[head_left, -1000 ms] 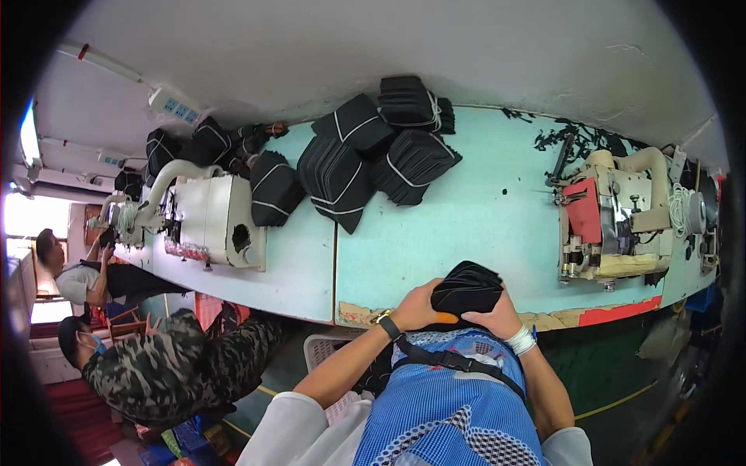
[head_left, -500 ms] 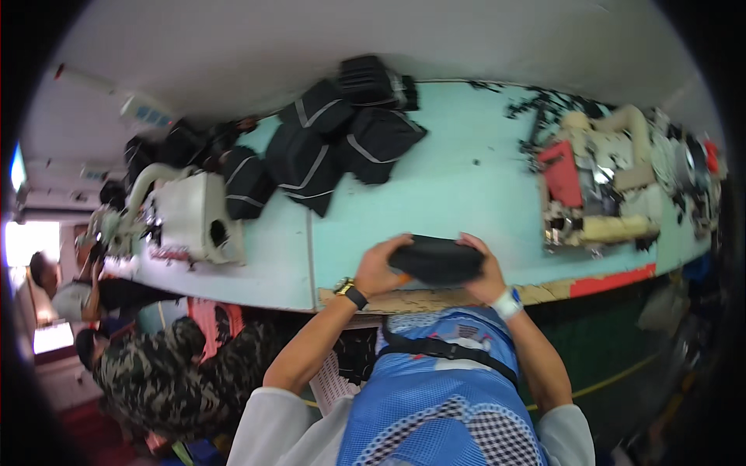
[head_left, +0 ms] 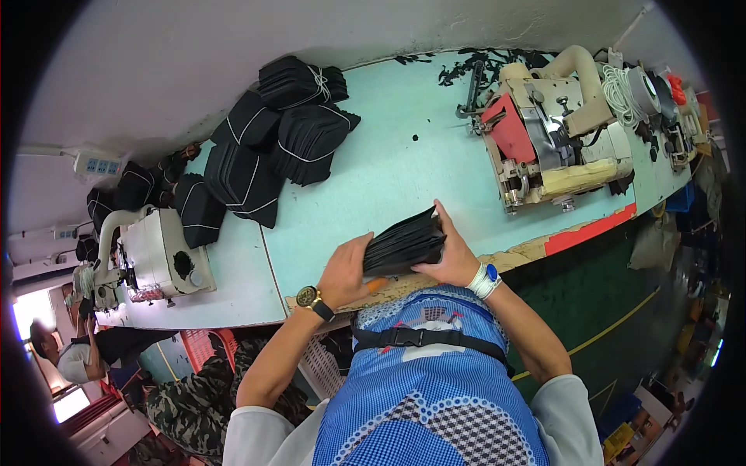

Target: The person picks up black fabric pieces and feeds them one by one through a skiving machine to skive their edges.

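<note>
Though near edge (head_left: 513, 259), stack (head_left: 404, 244) with room

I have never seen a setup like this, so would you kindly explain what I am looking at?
There is no robot here: a person works with two bare hands. The view comes from a fisheye camera worn on the head, looking down, which is why the table edge looks curved. The left hand and right hand hold a stack of thin black pieces between them, above the table's near edge. Tied black bundles lie toward the back left, with one sewing machine to the left and another to the right.
</note>
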The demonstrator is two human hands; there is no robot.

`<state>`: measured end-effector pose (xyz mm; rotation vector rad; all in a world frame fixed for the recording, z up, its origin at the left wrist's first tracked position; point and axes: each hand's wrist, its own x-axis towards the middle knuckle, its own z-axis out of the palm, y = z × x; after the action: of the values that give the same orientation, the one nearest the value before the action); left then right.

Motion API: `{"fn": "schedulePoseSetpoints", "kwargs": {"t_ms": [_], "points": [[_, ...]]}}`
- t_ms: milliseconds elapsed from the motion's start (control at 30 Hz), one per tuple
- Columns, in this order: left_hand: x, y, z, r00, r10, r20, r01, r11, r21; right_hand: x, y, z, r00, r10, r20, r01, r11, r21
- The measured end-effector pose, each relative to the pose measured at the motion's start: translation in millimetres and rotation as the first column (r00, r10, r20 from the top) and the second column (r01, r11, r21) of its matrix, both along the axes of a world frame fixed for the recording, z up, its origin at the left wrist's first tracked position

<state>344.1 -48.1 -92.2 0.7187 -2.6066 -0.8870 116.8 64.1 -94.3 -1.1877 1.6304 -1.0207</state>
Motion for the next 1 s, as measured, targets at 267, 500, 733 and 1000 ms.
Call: {"fn": "schedulePoseSetpoints", "kwargs": {"t_ms": [267,500,733,1000], "points": [[-11,26,-22,0.979,0.047,-0.200,-0.001,0.974,0.225,-16,23,-21,0.990,-0.044,0.132,0.045,0.999,-0.010],[-15,20,-19,0.991,0.079,-0.109,-0.046,0.961,0.274,-1,0,-26,0.986,0.082,0.147,-0.089,0.995,0.037],[-15,8,-14,0.986,0.043,-0.162,-0.028,0.995,0.094,6,1,0,0.983,0.108,-0.147,-0.128,0.983,-0.134],[-32,20,-19,0.963,0.166,-0.212,-0.136,0.980,0.146,-9,-1,-21,0.982,0.161,-0.102,-0.181,0.956,-0.231]]}}
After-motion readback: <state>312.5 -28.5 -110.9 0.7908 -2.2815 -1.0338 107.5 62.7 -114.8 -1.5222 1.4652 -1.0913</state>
